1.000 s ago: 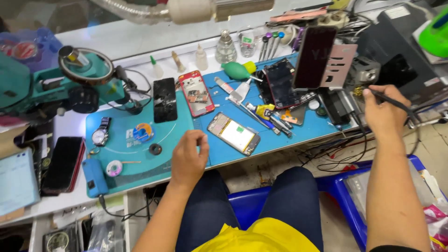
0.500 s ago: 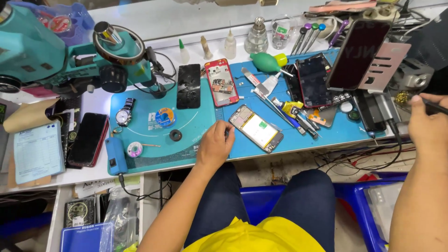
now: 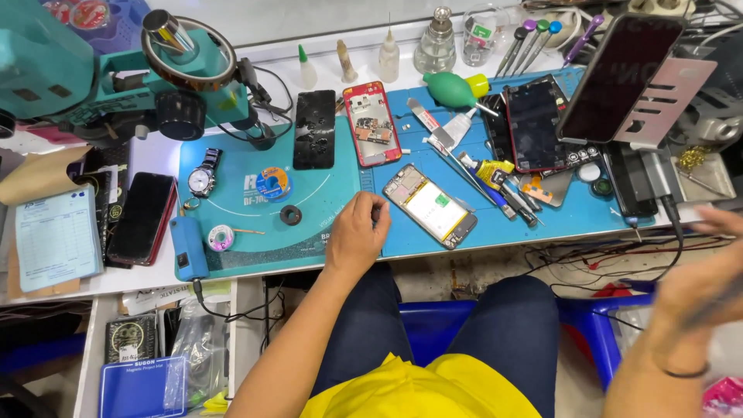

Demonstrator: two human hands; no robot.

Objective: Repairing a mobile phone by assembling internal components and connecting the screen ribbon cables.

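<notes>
Nearest, at the lower right: right hand (image 3: 700, 290), blurred in motion, off the bench edge — grip impossible to read, nothing certain in it. Further in, at the front edge of the blue work mat (image 3: 542, 220): left hand (image 3: 357, 236), fingers loosely curled, knuckles up, fingertips just beside the opened phone (image 3: 430, 205) but holding nothing. That phone: back off, lying flat and slantwise near the mat's front edge, yellowish battery and bare boards exposed. Probably light and stiff, yet fragile — best taken by the long metal edges of the frame, thumb on one side and fingers on the other, never by the battery or the thin flex parts; likely slippery on the smooth mat. Beyond it, a counted spread: one more opened phone with a red frame (image 3: 371, 122), one black back panel (image 3: 314, 129) just left of it, one dark phone with a red rim (image 3: 534, 124) to the right, one phone propped on a stand (image 3: 619, 77). At the left, off the mat: one black phone (image 3: 142, 218), and on the mat one wristwatch (image 3: 201, 176). At the far edge: three small dropper bottles (image 3: 344, 62), one glass dispenser (image 3: 437, 42), one green blower bulb (image 3: 451, 89), four screwdrivers (image 3: 534, 46).
</notes>
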